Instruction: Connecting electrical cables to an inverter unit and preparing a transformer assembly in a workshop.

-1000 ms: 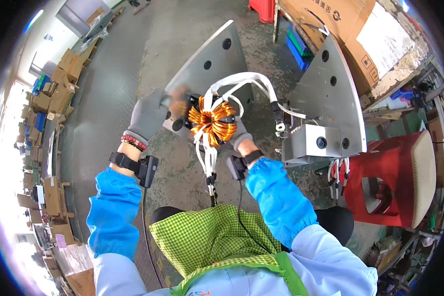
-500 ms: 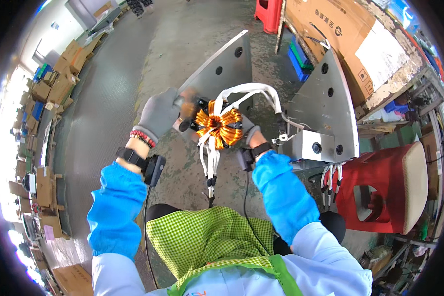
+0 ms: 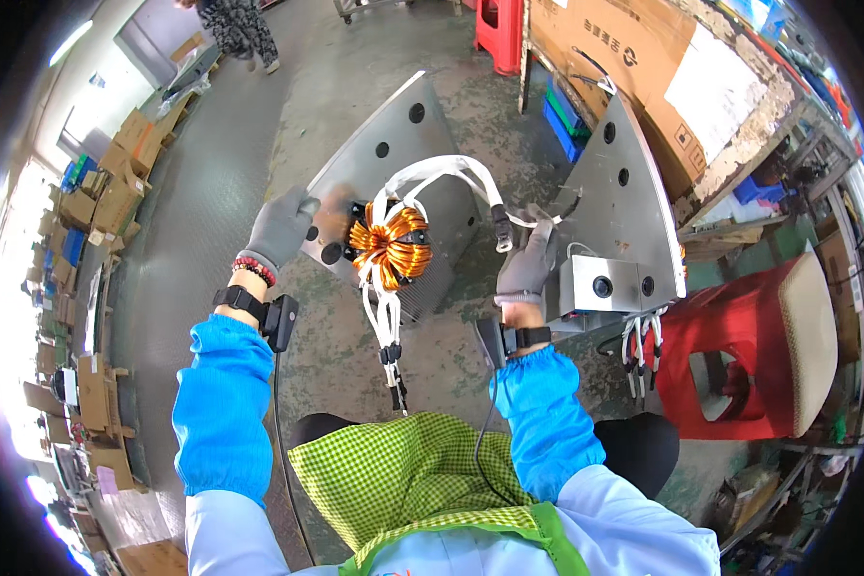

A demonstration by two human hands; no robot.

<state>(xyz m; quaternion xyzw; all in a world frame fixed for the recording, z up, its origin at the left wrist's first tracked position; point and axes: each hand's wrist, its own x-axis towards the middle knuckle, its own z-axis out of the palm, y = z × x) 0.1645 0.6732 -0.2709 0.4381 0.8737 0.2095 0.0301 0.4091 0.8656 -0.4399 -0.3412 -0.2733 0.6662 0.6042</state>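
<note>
My left hand (image 3: 280,230), in a grey glove, is closed on the left edge of a metal panel (image 3: 394,130) with round black holes. A copper-wound ring coil (image 3: 391,248) is fixed to this panel. From the coil a bundle of white-sleeved cables (image 3: 442,165) arches up and right, and other white leads (image 3: 384,322) hang below it. My right hand (image 3: 526,267), also gloved, is closed round a thin white wire (image 3: 564,213) at the bundle's right end. Beside it stands a second metal panel (image 3: 624,206) with a metal box (image 3: 600,285) on its lower part.
A red stool (image 3: 739,346) with a pale seat stands at the right. Behind the second panel is a large cardboard carton (image 3: 634,72) on a worn bench, with blue bins (image 3: 564,130) beneath. Boxes (image 3: 120,202) line the left wall. A person's legs (image 3: 240,36) show at the far left.
My right hand has left the coil's right side, moved right and closed on the thin wire. The panel with the coil appears farther left, my left hand still on its edge.
</note>
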